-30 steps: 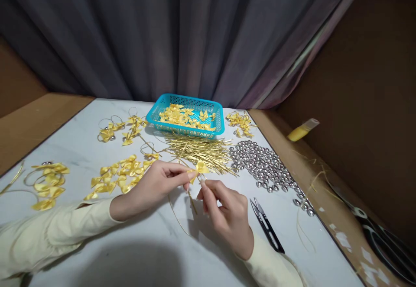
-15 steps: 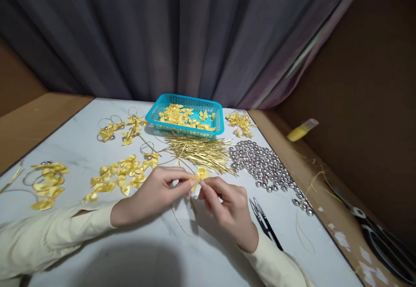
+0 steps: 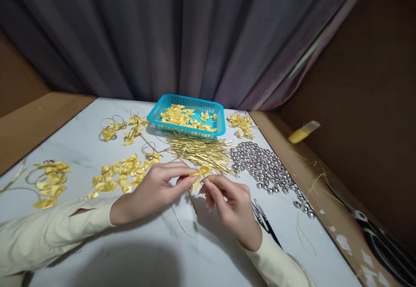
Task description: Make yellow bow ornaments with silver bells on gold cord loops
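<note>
My left hand [image 3: 156, 189] pinches a small yellow ribbon bow [image 3: 202, 172] between thumb and fingertips, just above the white table [image 3: 130, 243]. My right hand [image 3: 232, 207] meets it from the right, its fingertips closed on a thin gold cord [image 3: 191, 200] that runs down from the bow and loops over the table. Both sleeves are pale cream. Directly behind the bow lies a bundle of gold cord pieces [image 3: 199, 150].
A teal basket [image 3: 217, 124] of yellow bows stands at the back. Loose bows [image 3: 121, 174] and bows with rings [image 3: 48, 181] lie left. Silver bells [image 3: 264, 166] spread at the right, black snips [image 3: 264, 222] by my right wrist. Scissors [image 3: 383, 246] and a yellow tube [image 3: 302, 132] rest on the brown ledge.
Both hands shifted slightly with the bow, which now sits a little lower and flatter. My right hand slid right, partly covering the snips.
</note>
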{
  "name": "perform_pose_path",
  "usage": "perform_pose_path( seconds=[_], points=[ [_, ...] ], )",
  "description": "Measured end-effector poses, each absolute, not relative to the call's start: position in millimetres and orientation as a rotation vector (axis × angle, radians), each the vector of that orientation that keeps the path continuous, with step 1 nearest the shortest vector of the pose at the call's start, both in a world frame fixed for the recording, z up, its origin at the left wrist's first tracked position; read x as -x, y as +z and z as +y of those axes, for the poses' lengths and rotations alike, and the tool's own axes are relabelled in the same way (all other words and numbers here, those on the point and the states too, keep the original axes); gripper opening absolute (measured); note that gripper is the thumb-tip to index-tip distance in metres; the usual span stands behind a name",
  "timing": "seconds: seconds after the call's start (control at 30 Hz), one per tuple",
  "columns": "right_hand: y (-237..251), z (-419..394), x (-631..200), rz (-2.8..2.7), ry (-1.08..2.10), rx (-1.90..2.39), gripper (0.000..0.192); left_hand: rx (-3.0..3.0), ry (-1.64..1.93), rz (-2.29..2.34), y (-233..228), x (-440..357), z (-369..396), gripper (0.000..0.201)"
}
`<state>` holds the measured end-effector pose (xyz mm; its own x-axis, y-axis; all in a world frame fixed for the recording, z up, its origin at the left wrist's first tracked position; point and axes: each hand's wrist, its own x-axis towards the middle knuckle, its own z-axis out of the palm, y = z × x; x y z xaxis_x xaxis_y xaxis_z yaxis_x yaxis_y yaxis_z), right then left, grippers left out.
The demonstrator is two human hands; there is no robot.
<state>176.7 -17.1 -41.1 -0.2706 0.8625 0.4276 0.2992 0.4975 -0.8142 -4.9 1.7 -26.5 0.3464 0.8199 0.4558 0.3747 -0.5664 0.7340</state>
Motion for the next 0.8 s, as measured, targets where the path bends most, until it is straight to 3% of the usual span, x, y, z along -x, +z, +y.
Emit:
perform_pose_path(
  seconds=[0.37,0.5,0.57,0.67,0.8],
  points=[
    [-44,-22,-175,-1.932,0.546,0.940,0.015,-2.284,1.115,0.846,-35,5,0,0.015],
    [-52,-17,-176,-2.089,0.007,0.953,0.014,-2.293,0.865,0.975,-26,8,7,0.018],
    [-57,-14,-177,-2.143,-0.238,0.934,0.015,-2.250,0.736,1.102,-18,11,12,0.032],
    [-60,-10,-179,-2.226,-0.394,0.873,0.018,-1.931,0.585,1.147,-9,13,17,0.050],
    [-57,-11,-176,-2.300,-0.534,0.804,0.019,-1.574,0.465,1.064,-9,10,16,0.050]
  ],
)
